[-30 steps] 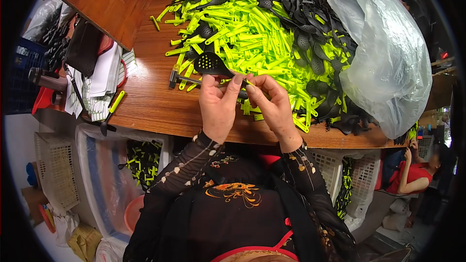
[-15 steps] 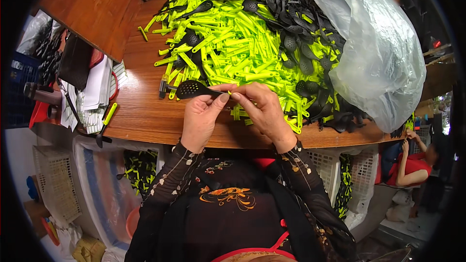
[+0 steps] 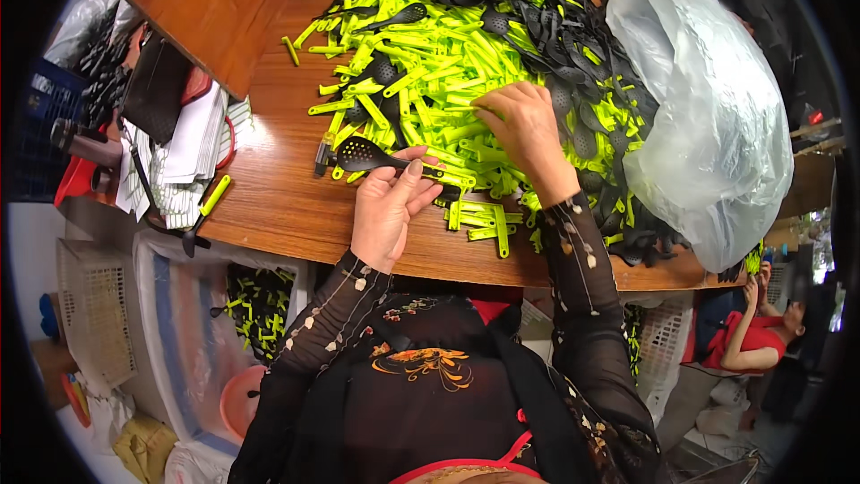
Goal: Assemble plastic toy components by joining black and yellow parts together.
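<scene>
- black perforated spoon (image 3: pixel 358 154), one: toward 10 o'clock from view centre, above the table (image 3: pixel 291 206); oval bowl, round holes, dark slim shaft, bowl facing 9 o'clock.
- left hand (image 3: pixel 383 215): grip closed, thumb and fingers pinching that shaft.
- right hand (image 3: pixel 528 133): formerly at the shaft beside the left, now moved toward 1 o'clock over the green handles (image 3: pixel 443 81); support of the spoon now falls to the left alone. grip fingertips bent close together; whether they hold a handle, cannot tell.
- green join at shaft's end: unclear.

One held spoon (image 3: pixel 360 154), one hammer (image 3: pixel 322 154)
</scene>
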A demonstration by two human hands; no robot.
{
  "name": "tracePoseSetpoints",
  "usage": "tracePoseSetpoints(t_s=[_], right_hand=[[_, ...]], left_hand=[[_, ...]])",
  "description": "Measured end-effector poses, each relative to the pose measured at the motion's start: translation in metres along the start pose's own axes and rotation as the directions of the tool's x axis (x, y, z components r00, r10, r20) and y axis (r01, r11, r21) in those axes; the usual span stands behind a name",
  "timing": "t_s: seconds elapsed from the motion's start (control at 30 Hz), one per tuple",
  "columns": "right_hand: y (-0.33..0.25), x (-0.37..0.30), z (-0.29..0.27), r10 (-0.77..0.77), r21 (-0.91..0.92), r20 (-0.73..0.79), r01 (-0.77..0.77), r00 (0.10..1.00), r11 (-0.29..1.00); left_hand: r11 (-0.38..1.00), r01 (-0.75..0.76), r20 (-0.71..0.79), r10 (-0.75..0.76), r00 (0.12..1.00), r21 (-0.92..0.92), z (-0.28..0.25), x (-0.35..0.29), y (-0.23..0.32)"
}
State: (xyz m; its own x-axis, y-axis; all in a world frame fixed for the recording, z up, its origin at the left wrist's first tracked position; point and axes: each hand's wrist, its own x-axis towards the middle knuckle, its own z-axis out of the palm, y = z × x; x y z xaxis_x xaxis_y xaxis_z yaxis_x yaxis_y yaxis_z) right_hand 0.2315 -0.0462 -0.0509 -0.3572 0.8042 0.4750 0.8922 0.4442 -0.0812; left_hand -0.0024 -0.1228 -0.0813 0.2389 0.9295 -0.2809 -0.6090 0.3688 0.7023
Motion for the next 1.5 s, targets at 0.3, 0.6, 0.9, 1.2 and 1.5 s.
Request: tracePoseSetpoints(t_s=[0.3,0.6,0.9,1.2,1.5], right_hand=[[-0.053,-0.034,-0.032,-0.230,0.225,-0.139,0.257,0.963,0.940],[-0.063,-0.034,-0.043,-0.222,0.281,-0.114,0.246,0.968,0.928],[-0.076,-0.031,-0.053,-0.253,0.223,-0.110,0.272,0.961,0.936],[-0.084,-0.026,-0.062,0.143,0.666,0.457,-0.445,0.878,0.599],[-0.109,-0.019,-0.044,0.176,0.728,0.222,-0.283,0.959,0.625]], left_hand=[[0.992,-0.008,0.008,0.009,1.000,-0.129,0.009,-0.001,0.008],[0.986,-0.068,0.112,0.085,0.990,-0.150,0.011,-0.017,0.026],[0.982,-0.182,0.110,0.176,0.978,0.054,0.014,-0.015,0.021],[0.720,-0.549,0.327,0.443,0.834,0.425,0.011,-0.026,0.022],[0.835,-0.491,0.225,0.443,0.868,0.250,0.003,-0.012,0.038]])
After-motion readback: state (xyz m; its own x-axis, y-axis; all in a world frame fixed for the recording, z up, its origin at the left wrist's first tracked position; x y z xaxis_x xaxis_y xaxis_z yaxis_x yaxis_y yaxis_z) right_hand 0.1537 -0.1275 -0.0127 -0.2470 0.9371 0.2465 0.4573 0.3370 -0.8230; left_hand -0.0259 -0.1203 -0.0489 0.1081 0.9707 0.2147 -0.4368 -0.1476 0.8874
